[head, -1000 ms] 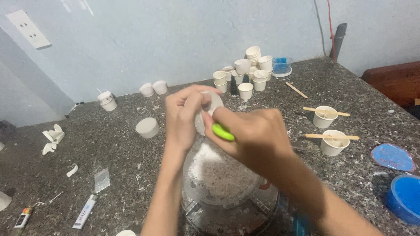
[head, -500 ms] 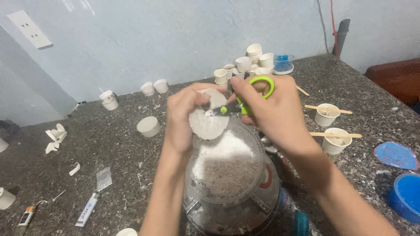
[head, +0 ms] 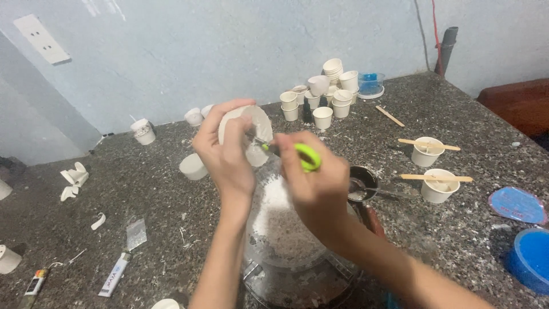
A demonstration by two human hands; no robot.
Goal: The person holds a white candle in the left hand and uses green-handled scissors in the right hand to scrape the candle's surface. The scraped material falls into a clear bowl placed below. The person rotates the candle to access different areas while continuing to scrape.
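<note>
Green-handled scissors sit in the right hand, fingers closed through the loops, blades biting into the small white paper cup that the left hand pinches tight above the clear container of white powder. Cutting cleanly seems to call for short snips while the left hand turns the cup, fingertips kept behind the blades. Counted: one pair of scissors, two cups with wooden sticks at right, two lighters at left, roughly a dozen clustered cups by the wall.
</note>
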